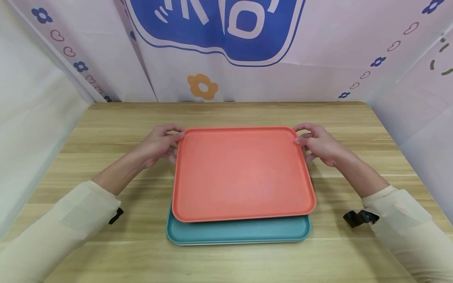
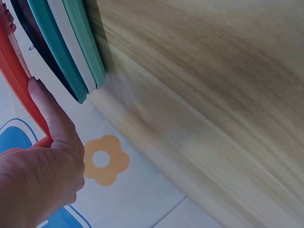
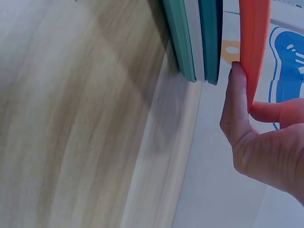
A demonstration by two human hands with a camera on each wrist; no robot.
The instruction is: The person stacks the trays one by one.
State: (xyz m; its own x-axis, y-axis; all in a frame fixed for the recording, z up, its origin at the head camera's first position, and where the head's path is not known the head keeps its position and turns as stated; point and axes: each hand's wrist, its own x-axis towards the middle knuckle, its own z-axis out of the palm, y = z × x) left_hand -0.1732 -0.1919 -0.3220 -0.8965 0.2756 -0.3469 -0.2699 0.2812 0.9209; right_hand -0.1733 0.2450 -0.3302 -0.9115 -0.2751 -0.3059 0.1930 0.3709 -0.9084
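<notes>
A coral-red rectangular tray [image 1: 244,173] with a raised rim is held level between both hands. My left hand [image 1: 161,143] pinches its far left corner, thumb on top and fingers beneath. At the far right corner my right hand [image 1: 320,145] grips the rim the same way. Below lies a stack topped by a teal tray [image 1: 240,232], whose near edge shows past the coral one. The left wrist view shows a white tray [image 2: 72,47] and a light green tray [image 2: 87,47] under the teal. A gap separates the coral tray [image 3: 254,42] from the stack.
The stack sits on a wood-grain table [image 1: 106,122]. Behind the table hangs a printed sheet [image 1: 283,84] with a blue emblem and an orange flower. White sheets [image 1: 32,118] border both sides. A black strap piece [image 1: 361,218] sticks out from the right sleeve.
</notes>
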